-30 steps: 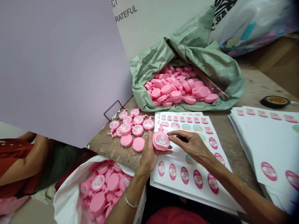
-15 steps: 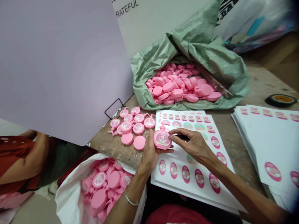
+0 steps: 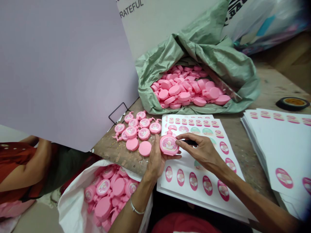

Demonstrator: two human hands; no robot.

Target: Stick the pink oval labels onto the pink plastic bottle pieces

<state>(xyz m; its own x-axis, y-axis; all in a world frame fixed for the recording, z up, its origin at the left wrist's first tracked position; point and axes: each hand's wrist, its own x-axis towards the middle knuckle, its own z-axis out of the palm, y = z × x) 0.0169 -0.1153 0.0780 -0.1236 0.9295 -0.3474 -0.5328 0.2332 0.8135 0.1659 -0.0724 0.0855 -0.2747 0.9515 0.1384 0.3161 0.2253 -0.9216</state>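
My left hand (image 3: 156, 158) is wrapped round a small pink plastic pump bottle (image 3: 169, 144), its nozzle pointing away from me. On the bottle's round front is a label with a picture on it. The thumb and forefinger of my right hand (image 3: 198, 145) are pinched at the label's right edge. A thin black tool (image 3: 190, 142) sits in that hand; its kind is mostly hidden by the fingers. Under both hands lies a stack of printed sticker sheets (image 3: 184, 191). Left of my hand lie several pink pump bottles (image 3: 144, 133), most with labels, and two plain pink faces (image 3: 145, 148).
A green sack (image 3: 150, 74) full of pink bottles stands behind. A white sack (image 3: 70, 200) with more sits at lower left. At right are another sheet stack (image 3: 264, 142) and a black tape roll (image 3: 293, 103). A large pale panel (image 3: 73, 71) blocks the left; a person's arm (image 3: 34, 165) shows below it.
Hardly anything differs. Both hands keep their places on the bottle, and the black tool shows slightly more behind the right fingers.
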